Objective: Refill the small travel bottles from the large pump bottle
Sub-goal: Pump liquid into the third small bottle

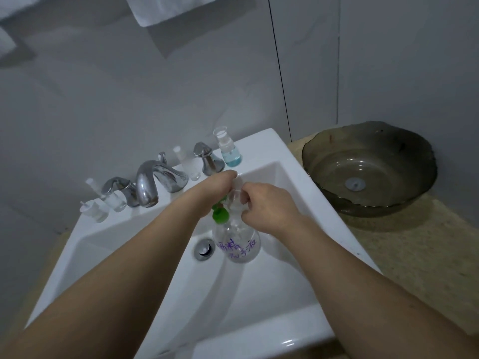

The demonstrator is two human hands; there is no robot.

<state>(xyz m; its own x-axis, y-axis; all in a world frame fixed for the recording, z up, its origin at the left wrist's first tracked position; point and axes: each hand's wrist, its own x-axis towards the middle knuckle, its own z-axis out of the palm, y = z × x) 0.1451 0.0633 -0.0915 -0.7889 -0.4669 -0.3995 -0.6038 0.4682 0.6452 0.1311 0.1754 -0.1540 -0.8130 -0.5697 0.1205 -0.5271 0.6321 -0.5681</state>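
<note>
Both hands meet over the white sink (259,149), working above the pump bottle!

Left hand (215,193) grips the green pump (220,215) of the clear, near-empty pump bottle (237,244) standing in the basin; right hand (267,206) pinches a small clear bottle (234,196). Blue-liquid travel bottle (229,150) waits on the ledge.
</note>
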